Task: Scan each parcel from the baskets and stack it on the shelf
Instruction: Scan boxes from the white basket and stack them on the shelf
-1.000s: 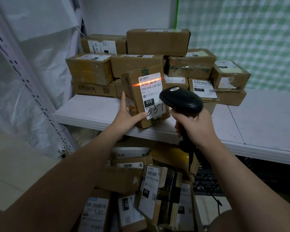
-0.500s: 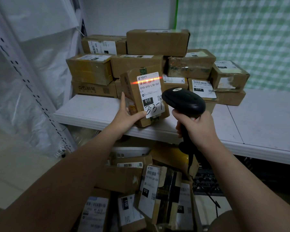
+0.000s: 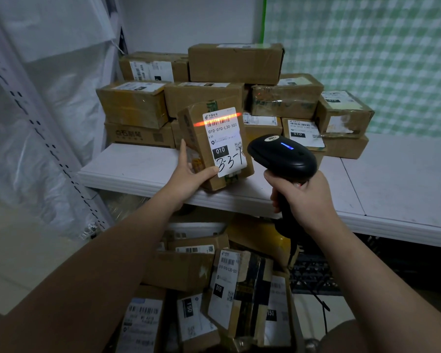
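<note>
My left hand [image 3: 189, 171] grips a small brown parcel [image 3: 199, 133] by its lower left corner, upright over the white shelf [image 3: 138, 166]. Its white label faces me, with handwritten "3-3-1". My right hand [image 3: 301, 197] holds a black barcode scanner [image 3: 281, 155] by the handle, just right of the parcel. An orange scan line crosses the barcode at the label's top, and a blue light glows on the scanner. A stack of brown parcels [image 3: 236, 63] fills the back of the shelf. More parcels [image 3: 229, 286] lie in a basket below.
A black mesh basket [image 3: 313, 276] sits under the shelf on the right, with the scanner's cable hanging in front. A perforated shelf post [image 3: 38, 128] and clear plastic sheeting stand at left. The shelf's right part [image 3: 397, 184] is bare. A green checked wall is behind.
The scan line has moved up the label onto the barcode. A blue light has come on at the scanner's top. Both hands have stayed nearly in place.
</note>
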The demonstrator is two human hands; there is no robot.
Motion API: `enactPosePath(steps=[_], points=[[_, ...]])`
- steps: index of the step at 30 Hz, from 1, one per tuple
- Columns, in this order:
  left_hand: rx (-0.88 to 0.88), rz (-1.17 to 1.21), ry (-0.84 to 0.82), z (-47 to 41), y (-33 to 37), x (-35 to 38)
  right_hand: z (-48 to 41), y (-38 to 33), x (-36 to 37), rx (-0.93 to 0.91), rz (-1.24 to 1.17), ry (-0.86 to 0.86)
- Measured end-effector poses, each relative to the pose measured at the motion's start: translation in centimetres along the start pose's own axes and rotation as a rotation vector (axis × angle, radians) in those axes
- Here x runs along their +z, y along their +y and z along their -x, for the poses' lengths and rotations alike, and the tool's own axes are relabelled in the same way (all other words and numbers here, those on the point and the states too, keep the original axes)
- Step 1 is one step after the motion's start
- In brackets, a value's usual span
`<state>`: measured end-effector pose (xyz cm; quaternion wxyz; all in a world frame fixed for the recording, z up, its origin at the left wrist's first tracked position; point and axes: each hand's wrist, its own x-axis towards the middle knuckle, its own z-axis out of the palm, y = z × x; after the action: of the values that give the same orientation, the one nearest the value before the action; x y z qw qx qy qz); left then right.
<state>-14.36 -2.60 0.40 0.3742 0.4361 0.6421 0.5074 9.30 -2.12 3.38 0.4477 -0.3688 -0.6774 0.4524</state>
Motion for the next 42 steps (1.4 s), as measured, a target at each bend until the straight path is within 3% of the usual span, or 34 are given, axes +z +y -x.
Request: enactPosePath(steps=[11,20,26,30,34,37,42], points=[[0.060,0.030,0.053,2.2,0.2,1.8,-0.9,0.2,0.2,-0.010,0.010,-0.099],[0.117,0.122,0.007,1.4,5.2,3.4,-3.6,-2.4,-4.3,0.147,-0.322,0.076],[0.081,0.196,-0.190,-3.4,12.5,9.8,-7.6,-5.7,-10.3,0.212,-0.429,0.112],[0.245,0.004,-0.226,-6.7,16.9,14.1,-11.7,-6.9,-14.6,0.233,-0.425,0.354],[0.504,-0.607,-0.079,-11.3,18.1,15.5,-16.1,-6.9,-18.3,0.320,-0.433,0.522],[0.498,-0.979,-0.072,-14.5,17.7,15.5,-19.1,-5.5,-20.2,0.382,-0.416,0.563],[0.495,-1.143,-0.156,-17.2,17.2,16.1,-22.5,-2.1,-20.3,0.474,-0.340,0.521]])
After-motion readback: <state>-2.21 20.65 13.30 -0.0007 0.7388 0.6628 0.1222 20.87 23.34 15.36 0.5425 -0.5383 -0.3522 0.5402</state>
